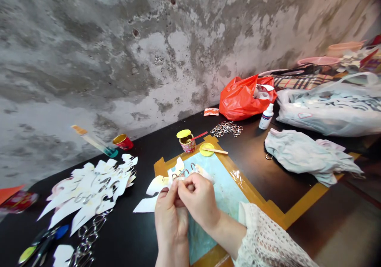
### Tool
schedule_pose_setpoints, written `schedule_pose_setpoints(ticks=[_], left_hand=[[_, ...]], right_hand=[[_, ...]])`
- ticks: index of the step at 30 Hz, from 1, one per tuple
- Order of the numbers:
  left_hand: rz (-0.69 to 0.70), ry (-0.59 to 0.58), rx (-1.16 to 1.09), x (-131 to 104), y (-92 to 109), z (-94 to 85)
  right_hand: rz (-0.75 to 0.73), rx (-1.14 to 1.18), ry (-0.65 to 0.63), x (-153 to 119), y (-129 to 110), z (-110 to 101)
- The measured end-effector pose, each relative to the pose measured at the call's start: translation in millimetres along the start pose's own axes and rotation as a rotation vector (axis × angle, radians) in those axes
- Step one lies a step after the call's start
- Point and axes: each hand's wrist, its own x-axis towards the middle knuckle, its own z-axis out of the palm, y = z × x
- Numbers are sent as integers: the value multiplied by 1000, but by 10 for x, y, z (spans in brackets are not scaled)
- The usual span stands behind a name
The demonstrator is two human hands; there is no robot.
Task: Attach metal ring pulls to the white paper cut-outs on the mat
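Note:
Both hands meet over a light blue sheet (229,183) taped to the black table. My left hand (172,215) is closed, thumb against fingers, at a small whitish bit whose kind I cannot make out. My right hand (199,199) pinches at the same spot, fingertips touching those of the left. Just beyond the fingers lie white cut pieces (157,184) with curved edges and a few metal loops (193,166). Another white strip (145,205) lies left of my left hand. What the fingers grip is mostly hidden.
Left are a pile of white pieces (89,187), metal rings (86,243) and scissors (44,241). Behind stand an open tin (187,144) and a yellow lid (206,149) with a wooden stick (218,151). Right are more rings (228,128), a white bottle (266,118), bags (241,98) and a cloth (306,151).

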Motion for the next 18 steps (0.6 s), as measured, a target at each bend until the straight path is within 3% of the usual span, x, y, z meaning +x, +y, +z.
schedule_pose_setpoints(ticks=[8,14,18], left_hand=[[24,49,11,-6,-6,-11],[61,49,4,-14,-1,-46],[123,16,12,-14,-21,-76]], right_hand=[[-112,-78,-15,-33,9,-25],[-232,-101,-134,-73,-14,-203],[-219,-79,-112,-62,-69,-325]])
